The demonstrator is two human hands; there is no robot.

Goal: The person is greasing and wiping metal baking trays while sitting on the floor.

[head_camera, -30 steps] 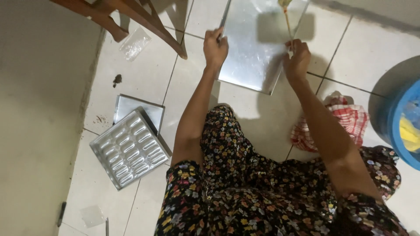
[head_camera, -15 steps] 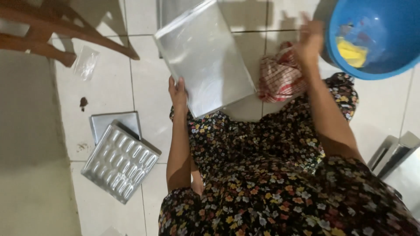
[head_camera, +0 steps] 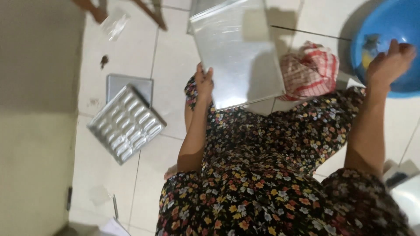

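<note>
- My left hand (head_camera: 204,83) has its grip clamped on the near left edge of the flat metal tray (head_camera: 236,52), fingers curled over the rim.
- The tray lies on the tiled floor (head_camera: 170,65), reaching away from that grip, its near corner over my flowered dress (head_camera: 262,175).
- My right hand (head_camera: 387,65) is at the rim of the blue basin (head_camera: 393,26); its fingers look spread and loose, though blur hides whether they pinch anything, so I cannot tell.
- Between my two hands sits a red checked cloth (head_camera: 310,70), touching the tray's right edge.
- Left of my left grip, well apart, a moulded metal pan (head_camera: 127,124) leans on a smaller flat tray (head_camera: 129,85).
</note>
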